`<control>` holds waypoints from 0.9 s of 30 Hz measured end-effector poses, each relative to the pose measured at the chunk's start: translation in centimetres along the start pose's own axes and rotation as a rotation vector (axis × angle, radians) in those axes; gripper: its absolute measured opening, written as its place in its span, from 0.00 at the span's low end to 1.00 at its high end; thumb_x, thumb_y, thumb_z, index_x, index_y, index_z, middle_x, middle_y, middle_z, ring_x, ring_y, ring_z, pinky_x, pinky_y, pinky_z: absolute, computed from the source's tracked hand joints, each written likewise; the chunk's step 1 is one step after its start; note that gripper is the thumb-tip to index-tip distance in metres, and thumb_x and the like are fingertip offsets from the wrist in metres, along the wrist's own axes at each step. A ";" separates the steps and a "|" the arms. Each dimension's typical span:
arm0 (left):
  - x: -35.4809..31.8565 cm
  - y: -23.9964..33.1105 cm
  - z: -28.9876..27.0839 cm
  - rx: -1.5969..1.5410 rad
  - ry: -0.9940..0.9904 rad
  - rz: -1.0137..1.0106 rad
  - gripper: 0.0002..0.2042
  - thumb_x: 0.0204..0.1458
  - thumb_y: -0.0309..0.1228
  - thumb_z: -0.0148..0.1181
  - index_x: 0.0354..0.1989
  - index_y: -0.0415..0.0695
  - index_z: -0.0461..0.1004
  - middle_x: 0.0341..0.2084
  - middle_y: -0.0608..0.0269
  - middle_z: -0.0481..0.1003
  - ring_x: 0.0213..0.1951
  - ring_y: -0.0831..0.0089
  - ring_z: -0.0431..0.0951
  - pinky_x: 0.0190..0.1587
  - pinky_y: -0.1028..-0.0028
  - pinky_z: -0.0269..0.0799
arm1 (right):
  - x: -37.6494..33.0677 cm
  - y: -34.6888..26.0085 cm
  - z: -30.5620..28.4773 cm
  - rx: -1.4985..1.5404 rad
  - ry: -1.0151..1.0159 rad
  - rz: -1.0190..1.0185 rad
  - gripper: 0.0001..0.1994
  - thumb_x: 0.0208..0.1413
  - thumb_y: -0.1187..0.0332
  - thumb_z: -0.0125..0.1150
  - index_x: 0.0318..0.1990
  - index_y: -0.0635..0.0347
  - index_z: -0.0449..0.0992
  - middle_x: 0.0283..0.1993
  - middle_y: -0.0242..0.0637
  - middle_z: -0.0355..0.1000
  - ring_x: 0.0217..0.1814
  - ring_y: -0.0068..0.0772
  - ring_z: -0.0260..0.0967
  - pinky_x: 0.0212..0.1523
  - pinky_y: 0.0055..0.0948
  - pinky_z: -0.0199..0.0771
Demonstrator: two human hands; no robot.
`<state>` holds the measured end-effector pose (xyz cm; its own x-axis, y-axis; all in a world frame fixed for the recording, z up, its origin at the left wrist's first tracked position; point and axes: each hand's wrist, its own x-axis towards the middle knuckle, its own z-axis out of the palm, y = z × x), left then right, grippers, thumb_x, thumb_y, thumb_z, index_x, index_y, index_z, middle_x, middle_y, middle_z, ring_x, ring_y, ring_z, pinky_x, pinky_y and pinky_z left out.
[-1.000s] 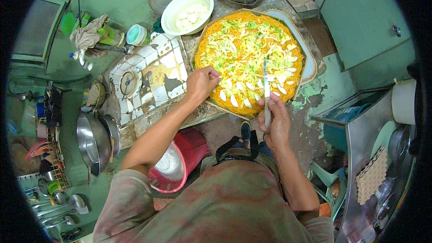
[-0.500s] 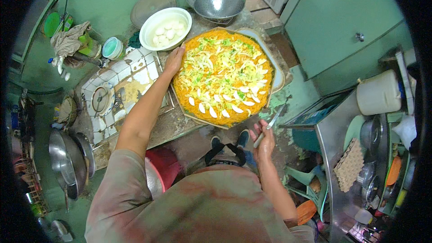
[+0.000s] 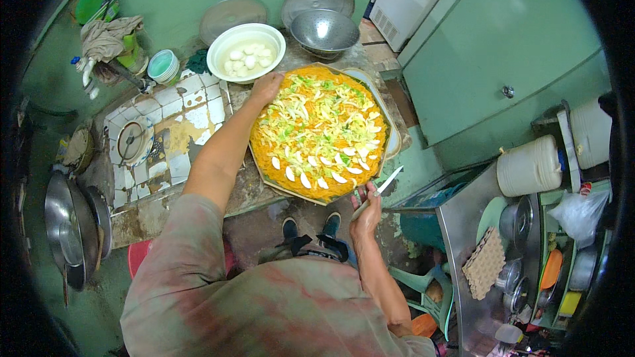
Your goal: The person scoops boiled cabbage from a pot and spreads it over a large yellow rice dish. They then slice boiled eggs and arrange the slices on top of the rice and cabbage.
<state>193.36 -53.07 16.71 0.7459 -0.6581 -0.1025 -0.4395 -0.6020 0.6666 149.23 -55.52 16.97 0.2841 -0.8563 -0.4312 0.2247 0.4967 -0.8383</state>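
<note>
A large many-sided tray of orange noodles lies on the counter in front of me. Shredded pale green cabbage covers its middle, and white egg slices line its near and right side. My left hand is closed on the tray's far left edge, beside the bowl. In my right hand is a knife, its blade pointing up and to the right. The fingers of that hand are at the tray's near right edge; whether they touch it I cannot tell.
Behind the tray stand a white bowl of peeled eggs and a metal colander. A tiled sink area is at left, with woks beyond. On the right are a metal table, an egg carton and a green chair.
The tray has shifted a little toward me, away from the bowl, with my left hand still on it. My right hand has come up to the tray's near right edge with the knife.
</note>
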 end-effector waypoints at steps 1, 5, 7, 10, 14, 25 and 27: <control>-0.4 0.0 -0.4 0.016 -0.014 -0.012 0.29 0.60 0.53 0.38 0.54 0.41 0.71 0.57 0.45 0.69 0.59 0.48 0.66 0.62 0.56 0.57 | 0.5 -0.2 -0.2 -0.038 0.004 -0.016 0.17 0.63 0.62 0.46 0.57 0.54 0.68 0.58 0.32 0.64 0.58 0.32 0.61 0.54 0.37 0.64; -4.5 -1.7 -0.8 0.126 0.109 0.080 0.26 0.60 0.49 0.38 0.49 0.40 0.74 0.51 0.44 0.73 0.55 0.45 0.68 0.60 0.55 0.59 | 5.4 -2.4 -0.9 -0.254 -0.048 -0.065 0.17 0.62 0.61 0.46 0.56 0.54 0.69 0.54 0.31 0.66 0.53 0.28 0.62 0.49 0.34 0.64; -6.7 -2.9 -0.8 0.049 0.105 -0.007 0.25 0.60 0.47 0.38 0.48 0.39 0.74 0.49 0.44 0.74 0.53 0.43 0.69 0.59 0.56 0.60 | 9.2 -4.0 -1.4 -0.406 -0.104 -0.086 0.18 0.62 0.60 0.45 0.56 0.55 0.69 0.54 0.32 0.67 0.52 0.30 0.63 0.49 0.34 0.64; -11.7 -4.0 -0.2 0.078 0.154 -0.055 0.25 0.60 0.46 0.38 0.46 0.36 0.73 0.47 0.40 0.74 0.52 0.42 0.69 0.58 0.55 0.60 | 16.3 -5.9 -0.9 -0.566 -0.212 -0.170 0.19 0.62 0.60 0.47 0.54 0.59 0.71 0.54 0.38 0.69 0.54 0.36 0.65 0.53 0.35 0.64; -19.4 -2.2 1.6 -0.184 0.298 -0.268 0.25 0.60 0.47 0.39 0.46 0.34 0.72 0.46 0.36 0.73 0.52 0.40 0.68 0.57 0.53 0.60 | 26.1 -7.9 3.3 -0.783 -0.436 -0.296 0.24 0.61 0.55 0.52 0.55 0.65 0.71 0.56 0.45 0.70 0.57 0.43 0.66 0.58 0.37 0.60; -35.2 5.0 7.5 -0.658 0.228 -0.507 0.28 0.59 0.47 0.50 0.61 0.37 0.65 0.54 0.50 0.71 0.54 0.58 0.70 0.59 0.63 0.63 | 29.2 -11.0 18.8 -1.110 -0.737 -0.464 0.21 0.64 0.57 0.46 0.57 0.61 0.71 0.51 0.47 0.74 0.51 0.42 0.71 0.53 0.37 0.66; -37.9 5.2 5.6 -0.760 0.206 -0.649 0.28 0.59 0.46 0.51 0.62 0.39 0.65 0.53 0.55 0.71 0.53 0.64 0.71 0.55 0.66 0.67 | 27.3 -12.7 17.4 -1.117 -0.750 -0.639 0.23 0.64 0.58 0.44 0.59 0.63 0.70 0.43 0.46 0.76 0.45 0.38 0.73 0.49 0.34 0.67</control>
<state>160.02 -33.82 19.91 0.8305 -0.1729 -0.5294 0.4605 -0.3215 0.8274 170.36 -82.75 21.59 0.8951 -0.4394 0.0758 -0.2211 -0.5850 -0.7803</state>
